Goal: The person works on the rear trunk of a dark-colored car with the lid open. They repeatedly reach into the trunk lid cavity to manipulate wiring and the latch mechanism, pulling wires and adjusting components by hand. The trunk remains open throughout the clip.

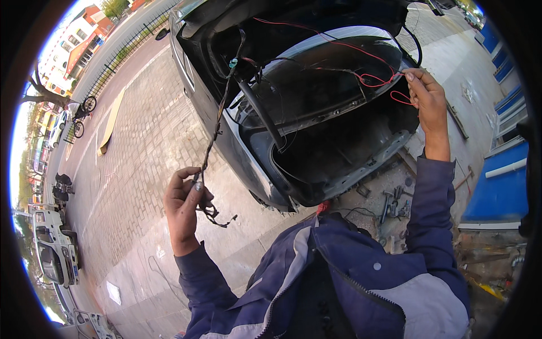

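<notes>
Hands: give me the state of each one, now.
Left hand: closed, gripping the black wiring harness.
Right hand: fingers pinched on the red wire.

Open air surrounds my left hand (185, 203) at the frame's lower left, with bare paving (141, 169) beneath. The black wire harness (217, 121) hangs across the gap toward the car body (237, 152). At upper right, red wires (378, 76) cross before my right hand (427, 96). The trunk cavity (339, 147) stays open below; scattered tools (395, 203) clutter the ground at right.
</notes>
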{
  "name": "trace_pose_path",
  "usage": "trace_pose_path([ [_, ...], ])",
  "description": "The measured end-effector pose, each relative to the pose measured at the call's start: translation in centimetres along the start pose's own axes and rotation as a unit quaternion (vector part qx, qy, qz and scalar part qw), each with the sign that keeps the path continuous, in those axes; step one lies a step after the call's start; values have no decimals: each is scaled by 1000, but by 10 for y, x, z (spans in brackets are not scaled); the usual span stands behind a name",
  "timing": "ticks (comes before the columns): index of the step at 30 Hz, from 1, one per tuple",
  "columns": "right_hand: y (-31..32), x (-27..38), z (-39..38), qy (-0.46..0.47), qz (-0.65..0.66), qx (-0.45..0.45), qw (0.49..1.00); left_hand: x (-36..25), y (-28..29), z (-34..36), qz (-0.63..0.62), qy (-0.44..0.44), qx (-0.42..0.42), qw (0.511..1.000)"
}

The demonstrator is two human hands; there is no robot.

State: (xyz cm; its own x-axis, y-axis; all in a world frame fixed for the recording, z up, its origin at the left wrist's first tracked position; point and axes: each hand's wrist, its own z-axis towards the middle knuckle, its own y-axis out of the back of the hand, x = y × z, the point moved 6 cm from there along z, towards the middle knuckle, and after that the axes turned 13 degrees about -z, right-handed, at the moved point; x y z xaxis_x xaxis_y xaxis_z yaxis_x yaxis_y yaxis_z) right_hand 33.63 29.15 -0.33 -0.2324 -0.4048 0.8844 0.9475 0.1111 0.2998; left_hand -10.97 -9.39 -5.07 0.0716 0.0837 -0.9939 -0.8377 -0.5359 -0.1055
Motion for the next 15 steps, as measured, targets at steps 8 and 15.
trace_pose_path([
  [8,-4,-61,2,-4,-165,13,986,85,-95,-1,-131,128,143,973],
  [15,-39,-152,38,-26,-155,75,985,88,-161,25,85,73,179,977],
])
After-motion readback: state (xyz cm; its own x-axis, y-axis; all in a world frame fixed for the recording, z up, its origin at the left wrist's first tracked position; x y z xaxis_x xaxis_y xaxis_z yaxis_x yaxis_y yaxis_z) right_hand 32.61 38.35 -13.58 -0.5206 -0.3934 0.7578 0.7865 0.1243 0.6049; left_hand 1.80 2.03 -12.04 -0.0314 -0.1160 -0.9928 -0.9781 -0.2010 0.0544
